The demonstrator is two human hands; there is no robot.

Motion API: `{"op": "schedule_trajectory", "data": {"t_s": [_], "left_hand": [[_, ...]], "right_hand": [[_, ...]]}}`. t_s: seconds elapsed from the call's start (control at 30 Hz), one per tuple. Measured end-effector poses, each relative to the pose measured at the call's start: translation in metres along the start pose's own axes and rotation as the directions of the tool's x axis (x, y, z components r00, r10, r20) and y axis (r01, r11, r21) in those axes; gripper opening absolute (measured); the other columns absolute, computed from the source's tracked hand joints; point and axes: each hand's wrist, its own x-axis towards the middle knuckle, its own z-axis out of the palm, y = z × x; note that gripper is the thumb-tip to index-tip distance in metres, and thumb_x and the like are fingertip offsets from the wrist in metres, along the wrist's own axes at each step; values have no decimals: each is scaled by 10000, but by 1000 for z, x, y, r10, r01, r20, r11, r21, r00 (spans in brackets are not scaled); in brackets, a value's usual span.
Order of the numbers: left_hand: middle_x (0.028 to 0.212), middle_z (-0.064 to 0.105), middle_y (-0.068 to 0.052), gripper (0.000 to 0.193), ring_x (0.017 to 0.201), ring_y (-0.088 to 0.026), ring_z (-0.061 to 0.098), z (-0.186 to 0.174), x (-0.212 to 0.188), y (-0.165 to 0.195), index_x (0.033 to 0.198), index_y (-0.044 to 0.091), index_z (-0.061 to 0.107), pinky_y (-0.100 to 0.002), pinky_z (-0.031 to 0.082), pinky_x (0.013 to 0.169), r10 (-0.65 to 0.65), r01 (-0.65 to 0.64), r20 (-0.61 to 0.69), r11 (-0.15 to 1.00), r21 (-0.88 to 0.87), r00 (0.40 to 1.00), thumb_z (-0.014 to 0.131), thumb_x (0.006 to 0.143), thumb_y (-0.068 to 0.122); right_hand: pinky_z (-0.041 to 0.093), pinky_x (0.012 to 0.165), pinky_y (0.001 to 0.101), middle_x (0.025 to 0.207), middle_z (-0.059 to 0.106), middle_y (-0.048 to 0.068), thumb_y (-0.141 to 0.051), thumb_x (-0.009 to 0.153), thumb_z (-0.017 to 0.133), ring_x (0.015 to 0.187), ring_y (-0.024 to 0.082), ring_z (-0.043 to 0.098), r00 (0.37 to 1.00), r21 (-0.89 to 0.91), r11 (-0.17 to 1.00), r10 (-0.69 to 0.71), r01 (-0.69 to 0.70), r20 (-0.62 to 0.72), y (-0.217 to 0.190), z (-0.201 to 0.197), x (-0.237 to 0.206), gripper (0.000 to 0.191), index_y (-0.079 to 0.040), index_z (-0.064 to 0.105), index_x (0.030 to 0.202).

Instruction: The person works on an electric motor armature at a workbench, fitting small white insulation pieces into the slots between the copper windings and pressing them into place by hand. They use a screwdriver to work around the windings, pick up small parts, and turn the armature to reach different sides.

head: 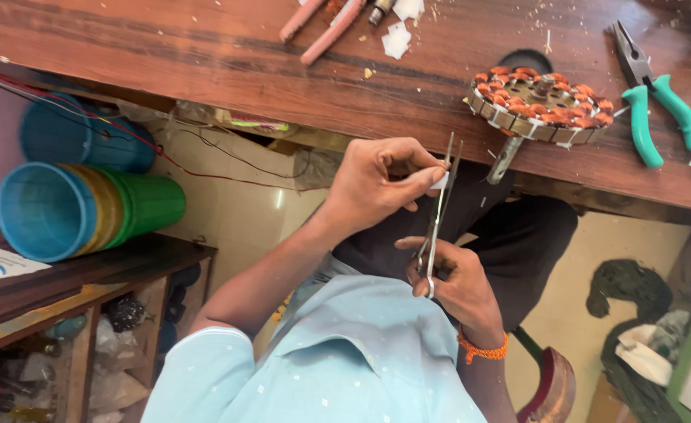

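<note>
My left hand (377, 182) pinches a small white slip of paper (440, 182) just below the table's edge. My right hand (454, 283), with an orange thread band at the wrist, grips the handles of thin metal scissors (437, 215). The blades point up and are slightly apart around the slip. On the wooden table (204, 63) right above my hands lies a round motor stator with copper windings (539, 102), its shaft sticking out over the edge.
Green-handled pliers (653, 98) lie at the table's right, pink-handled tools (323, 25) and white paper scraps (397, 39) at its far side. Stacked blue and green plastic tubs (75, 210) rest on a wooden shelf (87, 278) at left. Red wires hang under the table.
</note>
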Motion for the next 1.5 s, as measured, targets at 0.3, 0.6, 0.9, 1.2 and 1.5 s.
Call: {"op": "schedule_trajectory", "data": {"t_s": [0.3,0.6,0.9,1.2,1.5], "left_hand": [[794,754,-8,149,778,-50,746,-7,3,-1,969,12,751,-226,632,581,3,-3,3,996,87,1000,722,966,158],[1117,730,-98,151,1007,-153,780,-3,-1,-7,1162,81,491,-235,560,505,-83,168,194,864,-474,977,527,1071,197],[1026,658,-53,129,684,-130,694,-3,-17,-26,1085,61,575,-197,427,448,-90,104,53,878,-467,995,639,1026,157],[885,669,-46,99,652,-87,660,11,-25,-13,1005,19,579,-204,470,537,18,-23,-25,981,-193,1000,671,978,44],[774,665,-28,64,675,-57,674,45,-17,6,935,6,627,-218,502,565,83,-102,210,991,84,974,684,924,-20]], "right_hand": [[492,598,243,700,692,40,-96,714,833,641,87,632,988,-162,983,67,-89,-138,6,-2,-5,384,51,745,1058],[557,580,276,867,654,153,-19,915,616,772,232,755,707,-404,868,-478,289,-521,-51,-70,-52,405,131,632,1291],[613,664,288,968,674,32,-253,889,778,762,163,711,919,-603,794,-174,-81,-353,-151,-243,51,505,-106,502,1287],[553,700,371,991,745,189,-125,991,731,794,268,730,848,-994,97,-522,-48,-92,-217,-151,11,290,84,741,1193],[611,730,235,929,743,89,44,859,777,832,144,741,635,-576,688,-693,441,-341,-85,-10,-12,158,23,718,1004]]}}
